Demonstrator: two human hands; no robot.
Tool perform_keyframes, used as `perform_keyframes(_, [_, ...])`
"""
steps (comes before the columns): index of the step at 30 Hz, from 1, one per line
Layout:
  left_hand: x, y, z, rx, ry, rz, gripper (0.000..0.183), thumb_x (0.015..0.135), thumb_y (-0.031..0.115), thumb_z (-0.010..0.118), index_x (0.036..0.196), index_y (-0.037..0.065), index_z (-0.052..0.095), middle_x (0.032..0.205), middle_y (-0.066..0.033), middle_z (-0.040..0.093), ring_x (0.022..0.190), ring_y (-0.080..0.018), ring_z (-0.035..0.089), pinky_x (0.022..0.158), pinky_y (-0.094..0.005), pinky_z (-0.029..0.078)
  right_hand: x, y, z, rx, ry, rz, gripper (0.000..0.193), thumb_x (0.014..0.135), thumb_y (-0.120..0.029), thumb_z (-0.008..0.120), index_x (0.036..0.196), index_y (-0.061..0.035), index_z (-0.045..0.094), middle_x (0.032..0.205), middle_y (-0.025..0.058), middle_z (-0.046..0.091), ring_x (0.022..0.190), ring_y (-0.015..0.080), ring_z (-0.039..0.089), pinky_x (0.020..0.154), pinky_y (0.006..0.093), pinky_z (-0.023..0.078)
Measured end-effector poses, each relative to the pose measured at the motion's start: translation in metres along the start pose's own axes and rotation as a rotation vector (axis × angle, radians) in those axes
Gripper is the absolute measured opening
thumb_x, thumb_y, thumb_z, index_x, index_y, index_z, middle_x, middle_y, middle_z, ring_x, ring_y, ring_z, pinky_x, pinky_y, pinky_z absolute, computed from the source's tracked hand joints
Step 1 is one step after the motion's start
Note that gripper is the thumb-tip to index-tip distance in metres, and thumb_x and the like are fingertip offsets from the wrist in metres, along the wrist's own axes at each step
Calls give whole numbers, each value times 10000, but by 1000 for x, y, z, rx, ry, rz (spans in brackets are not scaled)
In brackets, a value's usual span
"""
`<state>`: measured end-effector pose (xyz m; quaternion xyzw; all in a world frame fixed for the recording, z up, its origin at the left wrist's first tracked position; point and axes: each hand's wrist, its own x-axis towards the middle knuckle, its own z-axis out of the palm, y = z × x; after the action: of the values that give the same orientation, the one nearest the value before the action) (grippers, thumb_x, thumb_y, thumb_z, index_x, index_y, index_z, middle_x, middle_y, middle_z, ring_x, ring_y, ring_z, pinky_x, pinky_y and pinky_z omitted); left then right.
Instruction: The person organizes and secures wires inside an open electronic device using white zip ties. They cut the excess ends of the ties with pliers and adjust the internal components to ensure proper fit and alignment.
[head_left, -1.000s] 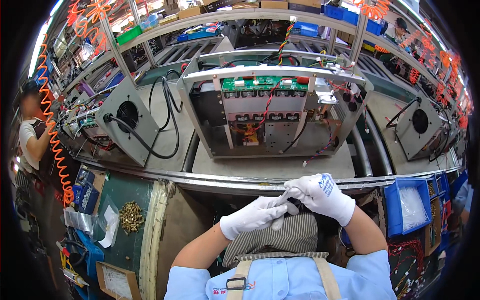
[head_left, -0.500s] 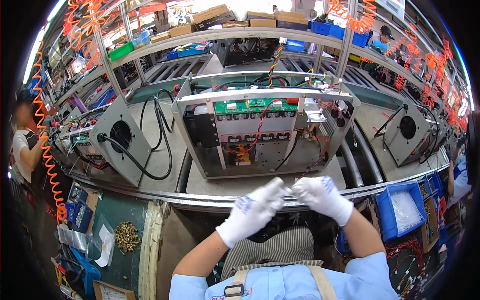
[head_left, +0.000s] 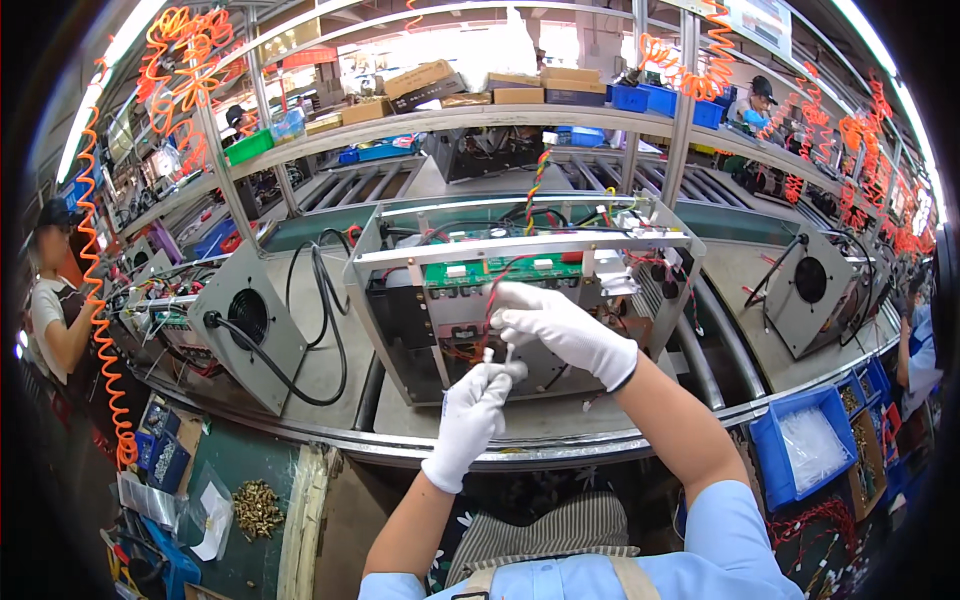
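In front of me an open metal chassis stands on the conveyor, with a green circuit board and bundled wires inside. My left hand, in a white glove, is closed low before the chassis; a small white piece sticks up from its fingertips. Above and to the right, my white-gloved right hand reaches across the front of the chassis, fingers bent together. Its fingertips are beside a red and black twisted wire. Whether they pinch the wire or something thin is too blurred to tell.
Similar units with black fans stand at left and right. A blue bin of white strips sits at right, above red wire harnesses. Brass fittings lie on the green bench at left. Orange coiled hoses hang around.
Both hands have moved up and left from the conveyor's front edge to the chassis. The right hand is now above the left, at the red and black wire. The view has tipped upward slightly.
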<state>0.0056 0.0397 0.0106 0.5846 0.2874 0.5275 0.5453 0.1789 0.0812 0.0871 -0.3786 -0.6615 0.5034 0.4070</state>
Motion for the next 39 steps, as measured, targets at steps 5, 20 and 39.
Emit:
perform_keyframes(5, [33,-1,-8,-234,151,65,220,1009,199,508,1084,34,633,586,60,493,436,-6,375,419,-185,303,23,-13,8,319,63,2,393,940,-195,573,1275,2,518,963,49,629,759,118,593,774,271,488])
perform_keyframes(20, [77,28,-19,-565,187,267,277,1014,240,492,1137,15,598,948,-56,664,488,-10,433,449,-158,354,15,-58,8,-17,181,-204,300,957,-91,552,1227,41,555,914,24,634,788,64,581,668,191,462])
perform_keyframes(39, [93,32,-32,-149,95,165,278,1007,202,498,1104,-18,636,634,0,580,433,-39,417,421,-179,315,118,-77,-39,-1075,-293,-366,462,968,-416,430,1000,2,626,898,199,672,890,323,620,815,373,458])
